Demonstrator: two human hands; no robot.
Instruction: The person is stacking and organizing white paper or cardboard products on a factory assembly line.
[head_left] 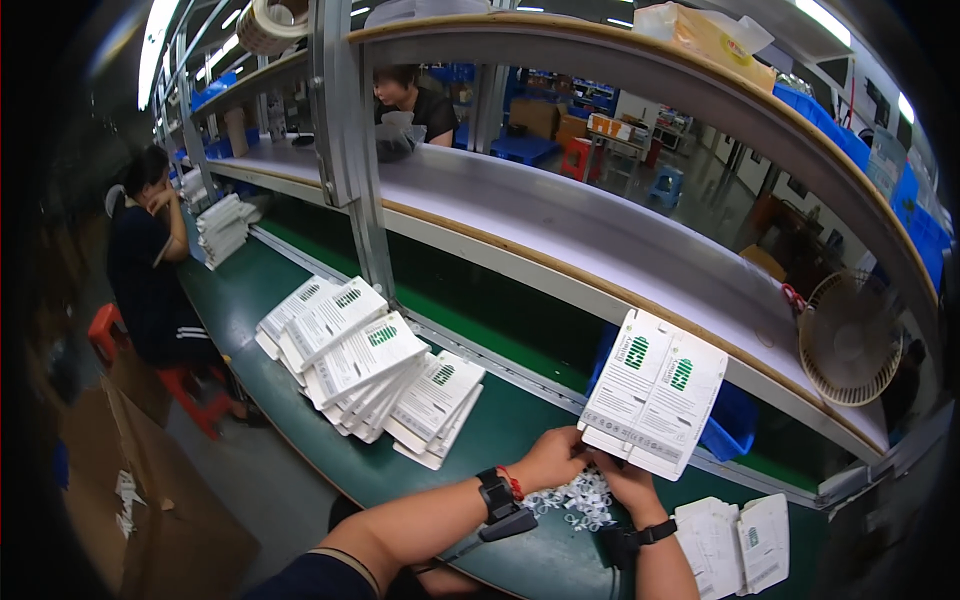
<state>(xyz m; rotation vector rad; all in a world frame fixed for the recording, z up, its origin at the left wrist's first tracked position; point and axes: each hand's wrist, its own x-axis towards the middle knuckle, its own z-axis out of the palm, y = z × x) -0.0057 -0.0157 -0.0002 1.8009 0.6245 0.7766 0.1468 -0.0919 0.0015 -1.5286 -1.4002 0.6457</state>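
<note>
Both my hands are at the lower edge of a white flat printed pack (655, 390) with green markings, which shows two matching panels side by side and is tilted up off the bench. My left hand (553, 458) has its fingers closed at the lower left corner. Underneath the lower edge is my right hand (625, 485), its fingers partly hidden by the pack. Below my hands lies a heap of small white plastic pieces (580, 503). Overlapping stacks of similar white packs (365, 355) lie to the left, and more white packs (765, 543) rest at the lower right.
The green bench (300, 420) runs along a metal-framed shelf (560, 225). A blue bin (730, 428) sits behind the held pack, with a caged fan (850, 340) at the right. One person (150, 250) sits at the far left; another (420, 105) is behind the shelf. A cardboard box (150, 490) stands lower left.
</note>
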